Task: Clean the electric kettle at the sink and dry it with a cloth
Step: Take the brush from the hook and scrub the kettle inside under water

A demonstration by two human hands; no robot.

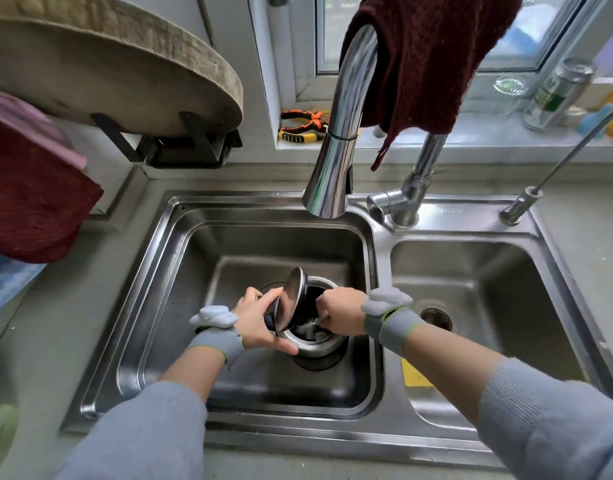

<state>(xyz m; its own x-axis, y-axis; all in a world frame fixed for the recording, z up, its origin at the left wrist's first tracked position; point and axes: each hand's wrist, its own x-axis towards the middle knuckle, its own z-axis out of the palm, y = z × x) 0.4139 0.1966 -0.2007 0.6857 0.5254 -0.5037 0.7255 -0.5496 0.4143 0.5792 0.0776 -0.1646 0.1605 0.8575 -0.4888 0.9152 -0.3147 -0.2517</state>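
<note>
At frame centre your kettle [312,327] stands in the left basin of the sink [180,258], with bare basin floor open to its left and front. Directly above it the faucet spout [336,161] hangs low, draped with a dark red cloth [426,64]. The right basin at centre right is open. At upper left a round board [125,74] overhangs the counter.
</note>
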